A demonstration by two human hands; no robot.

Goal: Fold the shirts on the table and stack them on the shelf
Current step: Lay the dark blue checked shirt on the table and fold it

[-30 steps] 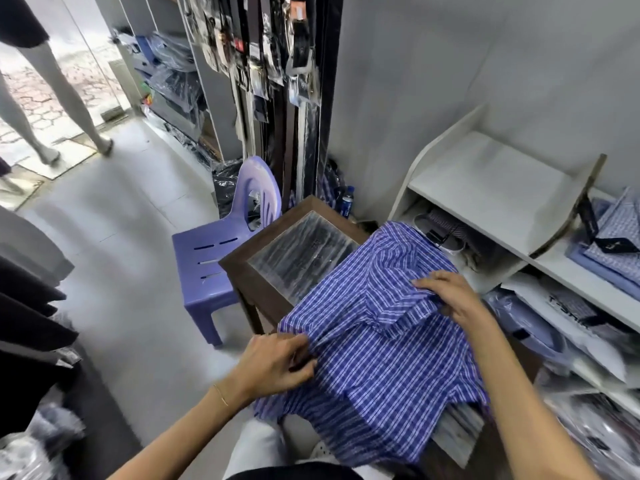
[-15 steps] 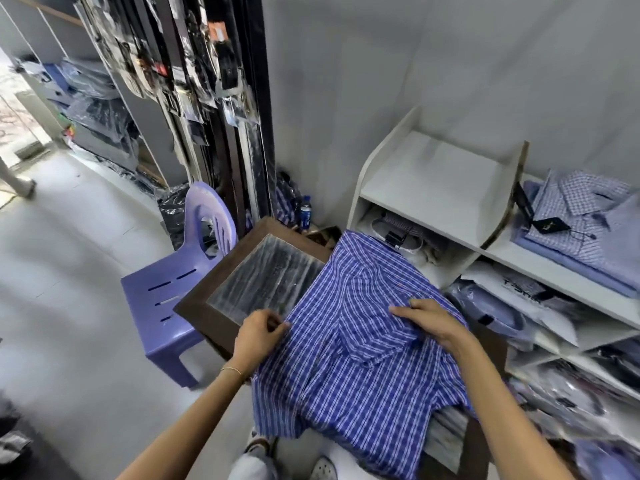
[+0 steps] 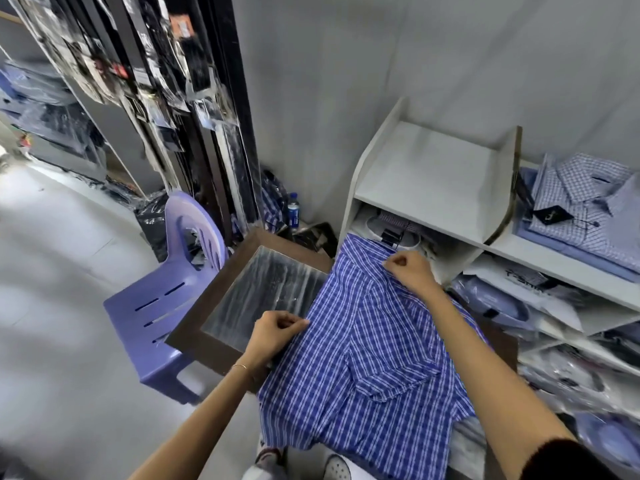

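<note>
While you've got the blue plaid shirt (image 3: 367, 344) spread over the near side of the table (image 3: 194, 327), both your hands are clamped on it: your left hand (image 3: 273, 332) pinches the left edge between thumb and curled fingers, your right hand (image 3: 410, 270) pinches a fold up by the far end, close to the collar I think. There's only the head view, so that's all I'm going by.

Looks like thin, floppy cotton, light and not slippery, so it'll sag wherever you don't support it. I'd keep hold at the edges or seams and pull it taut before creasing.

Past your right hand sits the white shelf (image 3: 426, 181), its top board bare, with folded shirts (image 3: 585, 209) further right. Left of your left hand is a purple plastic chair (image 3: 166, 299). Beyond the table stands a water bottle (image 3: 293, 211), well clear. Bagged stock under the shelf crowds your right elbow.
</note>
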